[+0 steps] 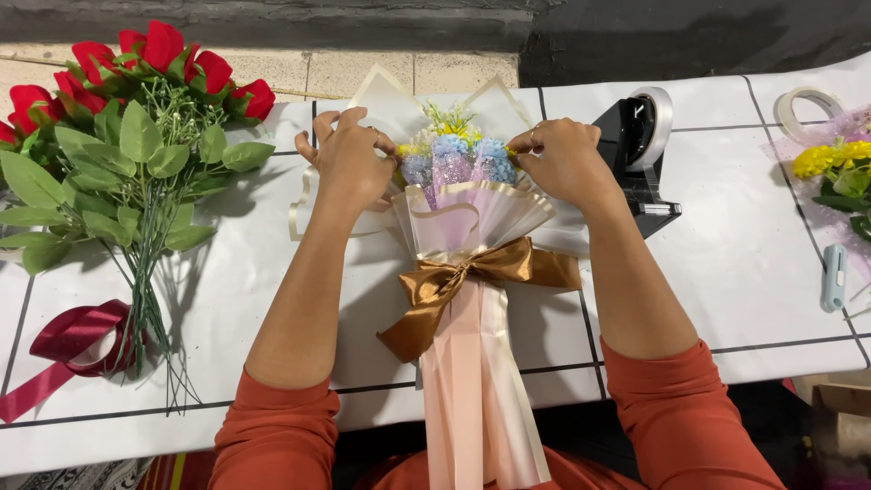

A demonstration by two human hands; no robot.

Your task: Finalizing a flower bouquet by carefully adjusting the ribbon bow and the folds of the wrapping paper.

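Note:
A wrapped bouquet (463, 227) lies on the white table (744, 263), its blue, purple and yellow flowers (456, 154) pointing away from me. Pale pink and cream paper wraps it, and a bronze satin bow (472, 277) is tied around the middle. My left hand (347, 161) grips the wrapping paper at the left of the flower heads. My right hand (562, 159) pinches the paper at the right of the flower heads. The long pink paper tail (476, 399) hangs over the table's near edge toward my lap.
A bunch of red artificial roses with green leaves (118, 136) lies at the left, beside a dark red ribbon (68, 340). A black tape dispenser (640, 150) stands right of the bouquet. At the far right are a tape roll (803, 104), yellow flowers (835, 168) and a pale blue cutter (833, 277).

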